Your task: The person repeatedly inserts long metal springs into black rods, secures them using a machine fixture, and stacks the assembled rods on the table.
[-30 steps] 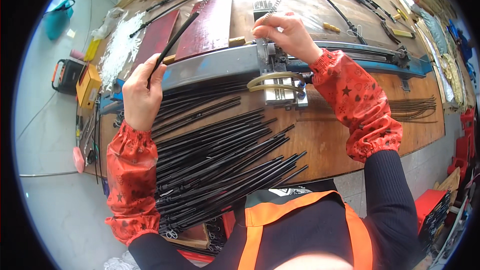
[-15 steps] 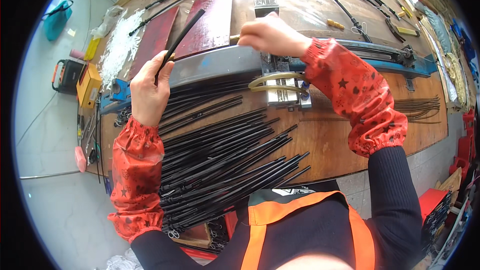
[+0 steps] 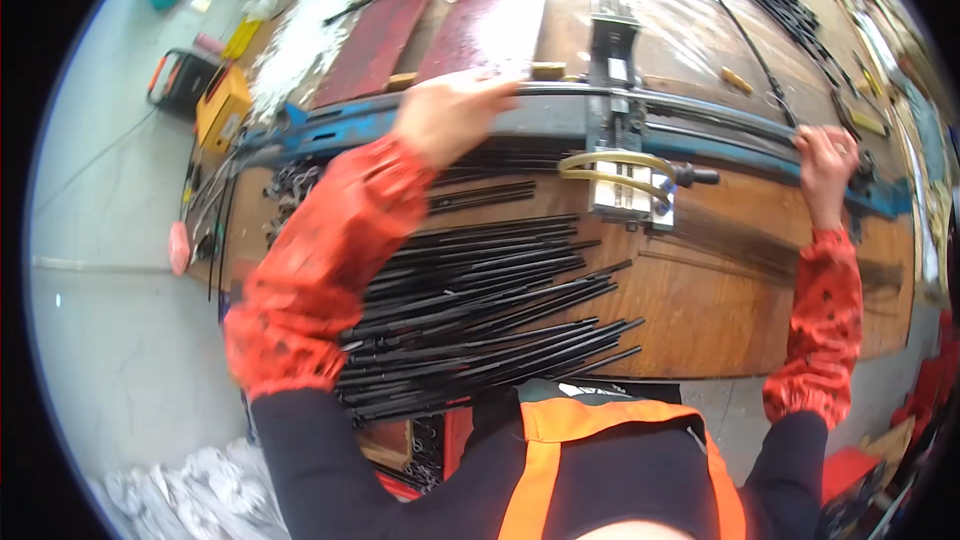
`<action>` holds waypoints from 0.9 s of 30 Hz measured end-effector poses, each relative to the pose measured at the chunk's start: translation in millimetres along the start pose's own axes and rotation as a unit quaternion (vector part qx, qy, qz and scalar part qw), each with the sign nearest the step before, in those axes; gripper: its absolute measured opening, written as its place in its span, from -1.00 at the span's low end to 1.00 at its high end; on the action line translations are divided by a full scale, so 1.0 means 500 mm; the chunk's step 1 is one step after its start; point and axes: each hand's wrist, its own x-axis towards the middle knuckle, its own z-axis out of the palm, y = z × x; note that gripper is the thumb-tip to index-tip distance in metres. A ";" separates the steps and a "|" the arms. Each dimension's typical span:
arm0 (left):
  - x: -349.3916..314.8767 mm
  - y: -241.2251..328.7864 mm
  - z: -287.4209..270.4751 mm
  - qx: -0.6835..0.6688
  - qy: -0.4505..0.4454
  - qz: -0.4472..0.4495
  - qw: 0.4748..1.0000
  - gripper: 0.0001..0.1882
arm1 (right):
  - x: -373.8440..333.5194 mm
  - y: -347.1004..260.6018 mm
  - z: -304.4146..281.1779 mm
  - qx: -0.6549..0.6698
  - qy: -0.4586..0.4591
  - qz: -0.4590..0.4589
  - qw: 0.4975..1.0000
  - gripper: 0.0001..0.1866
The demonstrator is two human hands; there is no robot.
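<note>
A long, thin dark rod (image 3: 565, 89) runs along the blue metal rail (image 3: 690, 146) and across the upright clamp block (image 3: 613, 50). My left hand (image 3: 450, 118), slightly blurred, is closed with its fingertips on the rod, left of the block. Near the rail's right end my right hand (image 3: 828, 162) is closed round the rod's other end, its fingers curled. Between my hands, a metal unit (image 3: 620, 190) with looped yellowish tubes (image 3: 590, 158) and a black knob (image 3: 698, 176) sits on the near side of the rail.
Many black rods (image 3: 480, 290) lie in bundles on the wooden table (image 3: 700, 310) before me. Beyond the rail are dark red boards (image 3: 375, 50), white scraps (image 3: 300, 50), a small wooden handle (image 3: 736, 80) and more black rods (image 3: 770, 0). A yellow box (image 3: 222, 108) stands at the left.
My left hand has moved right and down to the rail, and the black rod it held upright is no longer raised. My right hand has moved from the block to the rail's right end.
</note>
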 end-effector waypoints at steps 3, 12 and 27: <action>0.097 0.065 0.074 -0.032 0.039 0.033 0.998 -0.82 | -0.027 0.033 0.017 -0.025 0.001 0.000 1.000 -0.92; 0.096 0.065 0.099 -0.133 0.001 -0.036 0.990 -0.72 | -0.049 0.044 0.060 0.082 0.034 0.052 0.995 -0.91; 0.114 0.062 0.117 -0.161 0.024 -0.032 0.986 -0.74 | -0.072 0.027 0.033 -0.006 0.034 0.080 0.996 -0.71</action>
